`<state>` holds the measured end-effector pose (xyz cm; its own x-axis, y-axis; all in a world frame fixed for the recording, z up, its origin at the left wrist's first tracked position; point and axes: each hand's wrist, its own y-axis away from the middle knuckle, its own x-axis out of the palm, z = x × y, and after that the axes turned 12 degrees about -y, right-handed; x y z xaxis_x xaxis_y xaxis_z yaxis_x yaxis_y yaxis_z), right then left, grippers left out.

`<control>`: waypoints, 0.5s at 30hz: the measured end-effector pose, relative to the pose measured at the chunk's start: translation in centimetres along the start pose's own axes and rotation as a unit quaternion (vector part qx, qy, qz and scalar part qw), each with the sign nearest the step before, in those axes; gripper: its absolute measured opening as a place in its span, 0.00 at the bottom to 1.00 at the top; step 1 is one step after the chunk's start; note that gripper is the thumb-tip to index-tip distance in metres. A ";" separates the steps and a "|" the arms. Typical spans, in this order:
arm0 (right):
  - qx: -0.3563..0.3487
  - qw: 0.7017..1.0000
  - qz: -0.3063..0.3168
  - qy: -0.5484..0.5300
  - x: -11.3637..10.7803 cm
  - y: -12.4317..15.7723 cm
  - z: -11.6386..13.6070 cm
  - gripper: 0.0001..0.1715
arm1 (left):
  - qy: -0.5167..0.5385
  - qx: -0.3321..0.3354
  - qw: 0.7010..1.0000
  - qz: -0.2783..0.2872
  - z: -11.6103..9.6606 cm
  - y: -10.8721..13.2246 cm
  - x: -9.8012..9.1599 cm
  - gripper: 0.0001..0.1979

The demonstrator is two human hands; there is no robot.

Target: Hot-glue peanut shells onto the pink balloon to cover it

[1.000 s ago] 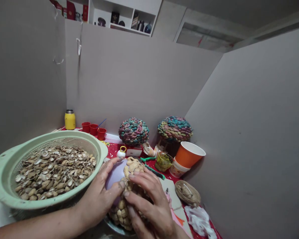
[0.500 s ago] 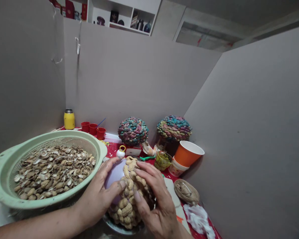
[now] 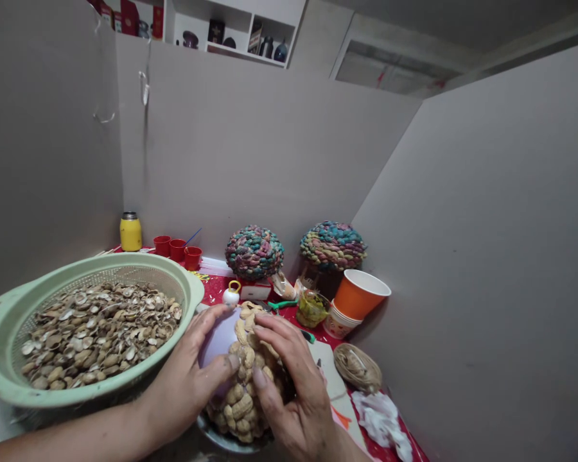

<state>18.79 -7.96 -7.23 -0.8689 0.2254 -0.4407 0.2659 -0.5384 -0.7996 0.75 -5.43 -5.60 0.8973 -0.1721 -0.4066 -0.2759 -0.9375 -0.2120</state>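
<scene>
Our left hand (image 3: 187, 375) is spread wide and curved around a smooth, light purple, round ball (image 3: 218, 339), holding its side, while our right hand (image 3: 298, 394) is half open with its fingers on the bumpy tan peanut shells (image 3: 241, 405) that cover the ball; we can't tell if it pinches one. The ball sits in a shiny grey round bowl (image 3: 224, 443), right of our big pale green plastic strainer (image 3: 0, 359).

Lower left: colander (image 3: 0, 359), matt plastic. Lower centre: balloon (image 3: 216, 340), smooth, rubbery; peanut shells (image 3: 241, 407), rough, matt; dish (image 3: 221, 439), glossy, metallic-looking. Lower right: bag (image 3: 383, 420), crinkled plastic.
</scene>
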 end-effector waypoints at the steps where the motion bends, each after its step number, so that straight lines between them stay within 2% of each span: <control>1: 0.002 1.000 -0.002 -0.004 0.0 0.0 0.0 0.22 | -0.005 0.005 1.000 0.003 0.0 0.0 0.0 0.30; 15: 0.016 0.999 0.005 -0.028 0.0 0.1 -0.1 0.24 | -0.024 0.004 1.000 -0.008 0.1 -0.2 0.2 0.31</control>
<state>18.85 -7.98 -7.33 -0.8881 0.1750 -0.4251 0.2626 -0.5660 -0.7815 0.99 -5.27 -5.71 0.8843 -0.1429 -0.4445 -0.2653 -0.9372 -0.2264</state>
